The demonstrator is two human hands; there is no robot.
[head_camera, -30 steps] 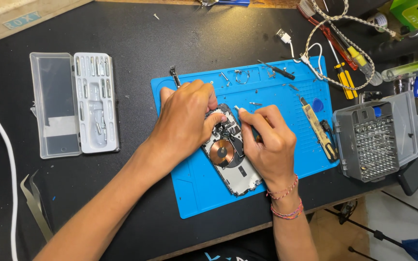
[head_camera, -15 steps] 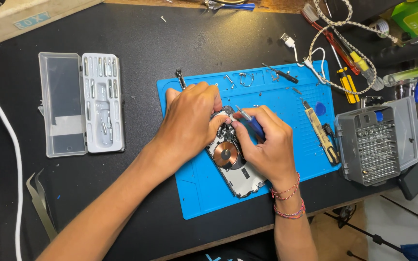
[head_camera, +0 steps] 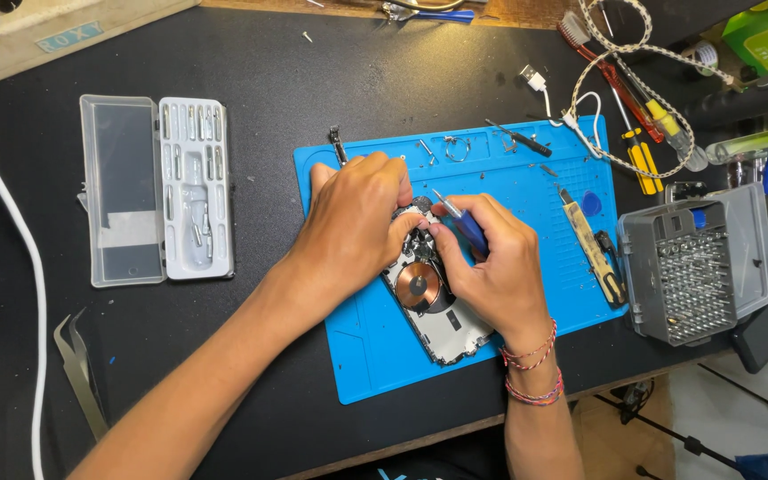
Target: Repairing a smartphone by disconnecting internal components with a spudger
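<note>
Black table (head_camera: 268, 71) with blue mat (head_camera: 375, 356), clear case (head_camera: 157, 191), grey bit box (head_camera: 700, 267).

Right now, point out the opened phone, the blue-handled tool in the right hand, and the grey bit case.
opened phone (head_camera: 444, 329), head view, on its bare lower frame.
blue-handled tool (head_camera: 470, 233), head view, on the blue grip.
grey bit case (head_camera: 692, 284), head view, on the rows of bits.

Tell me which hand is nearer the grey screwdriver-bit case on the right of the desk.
Right. The right hand, holding a blue-handled tool over the opened phone, sits closer to the bit case. The left hand rests on the phone's far side, further away.
</note>
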